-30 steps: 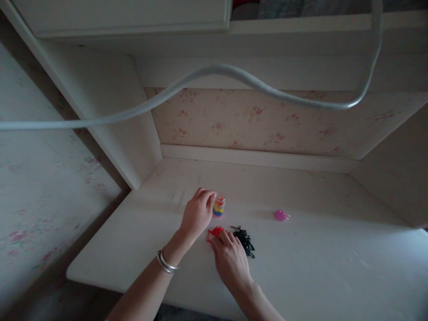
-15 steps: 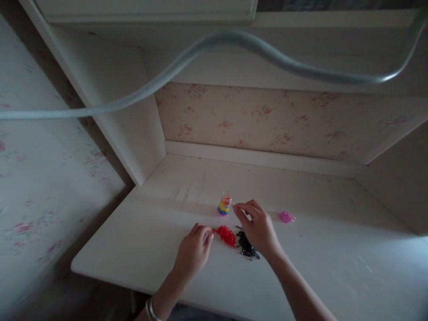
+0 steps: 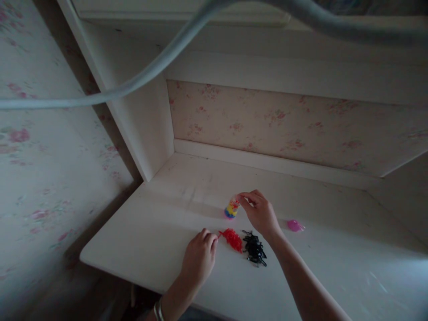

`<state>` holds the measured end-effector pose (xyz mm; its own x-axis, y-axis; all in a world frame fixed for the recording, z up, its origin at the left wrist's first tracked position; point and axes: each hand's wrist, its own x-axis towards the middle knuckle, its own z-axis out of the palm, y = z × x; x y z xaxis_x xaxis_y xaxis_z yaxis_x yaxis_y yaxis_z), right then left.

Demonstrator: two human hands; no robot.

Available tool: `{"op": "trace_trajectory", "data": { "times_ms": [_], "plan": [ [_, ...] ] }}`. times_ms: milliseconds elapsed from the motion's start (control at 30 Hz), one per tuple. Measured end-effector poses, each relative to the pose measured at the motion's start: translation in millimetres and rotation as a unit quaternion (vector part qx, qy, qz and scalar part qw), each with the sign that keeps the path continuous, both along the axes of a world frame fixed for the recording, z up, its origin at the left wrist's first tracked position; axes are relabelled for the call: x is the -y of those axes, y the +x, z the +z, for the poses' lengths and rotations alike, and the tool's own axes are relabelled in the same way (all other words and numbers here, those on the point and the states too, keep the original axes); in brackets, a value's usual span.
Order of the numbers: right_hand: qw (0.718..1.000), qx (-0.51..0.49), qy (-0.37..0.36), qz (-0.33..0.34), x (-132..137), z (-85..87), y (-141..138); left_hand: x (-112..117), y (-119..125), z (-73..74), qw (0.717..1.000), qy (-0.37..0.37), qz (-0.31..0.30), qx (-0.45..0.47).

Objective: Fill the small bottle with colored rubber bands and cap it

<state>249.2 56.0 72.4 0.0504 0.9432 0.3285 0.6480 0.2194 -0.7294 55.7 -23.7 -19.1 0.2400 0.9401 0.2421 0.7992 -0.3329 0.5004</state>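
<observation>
A small clear jar [image 3: 231, 209] stands upright on the desk, with blue, yellow and red bits layered inside. At its mouth are the pinched fingertips of my right hand [image 3: 259, 211]; what they hold, if anything, is too small to make out. My left hand [image 3: 200, 256] is closed in a pinch on a red rubber band at the left end of the red rubber band pile [image 3: 233, 240]. Beside that, to the right, lies a pile of black rubber bands [image 3: 255, 249], below my right wrist.
A pink, rounded piece [image 3: 294, 225] lies on the white desk [image 3: 140, 240], right of my right hand. A pale cable [image 3: 150, 71] crosses the top of the view, close to the camera. Side panels and a floral back wall [image 3: 261, 118] enclose the desk.
My right hand has moved from beside the jar to its mouth. The left hand stays at the end of the red pile. The whole view has shifted slightly.
</observation>
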Motion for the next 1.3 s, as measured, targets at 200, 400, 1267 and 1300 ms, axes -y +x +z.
{"op": "trace_trajectory", "data": {
  "times_ms": [200,400,1267,1300],
  "plan": [
    [0.999,-0.033,0.022,-0.016,4.7,5.1,2.3,0.2,-2.3,-3.8,0.999,0.003,0.003,0.047],
    [0.992,-0.118,0.018,-0.04,39.1,6.2,13.8,-6.7,-6.5,11.2,0.989,0.013,0.002,0.148],
    [0.971,-0.173,-0.019,-0.162,141.2,-88.4,55.1,-91.0,34.6,103.6,0.986,0.148,-0.073,-0.03],
    [0.971,-0.173,-0.019,-0.164,141.3,-87.5,55.0,-90.9,34.8,104.0,0.986,0.149,-0.077,-0.026]
  ]
}}
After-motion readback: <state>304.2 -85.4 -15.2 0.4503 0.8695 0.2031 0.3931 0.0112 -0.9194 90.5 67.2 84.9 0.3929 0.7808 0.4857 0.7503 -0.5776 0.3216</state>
